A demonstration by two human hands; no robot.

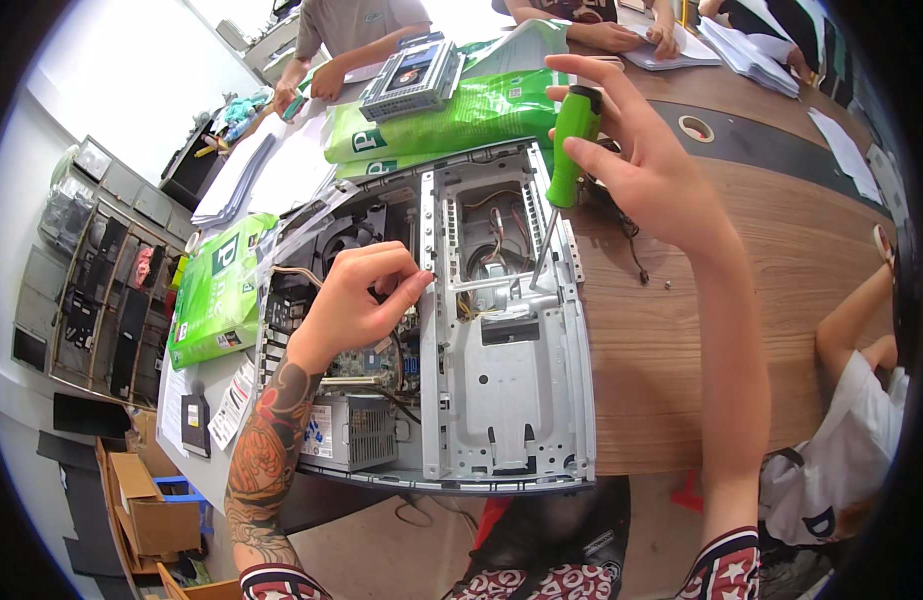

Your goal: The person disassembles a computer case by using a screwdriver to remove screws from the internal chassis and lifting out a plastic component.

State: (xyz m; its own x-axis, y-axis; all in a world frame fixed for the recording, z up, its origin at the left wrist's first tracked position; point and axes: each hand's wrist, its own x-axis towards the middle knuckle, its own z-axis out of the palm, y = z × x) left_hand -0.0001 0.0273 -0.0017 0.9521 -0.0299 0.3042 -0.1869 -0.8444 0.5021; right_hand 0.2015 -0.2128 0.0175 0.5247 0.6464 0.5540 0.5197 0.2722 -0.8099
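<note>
An opened desktop computer case (482, 405) lies flat in front of me, its bare metal drive frame on the right side. My right hand (647, 165) grips a screwdriver (572, 155) by its green handle, some fingers stretched out. Its metal shaft slants down to the drive frame, the tip near a metal crossbar. Over the middle of the case, my left hand (362, 300) is closed with thumb and forefinger pinched beside the long metal rail. Whatever is between those fingertips is too small to make out. A power supply (357, 435) sits below my left wrist.
Behind the case, a metal drive cage (412, 80) rests on green plastic packs (462, 120). Another green pack (217, 290) lies at left. A tape roll (696, 128) and loose cables (632, 240) are on the wooden table (662, 370). Other people sit around it with papers.
</note>
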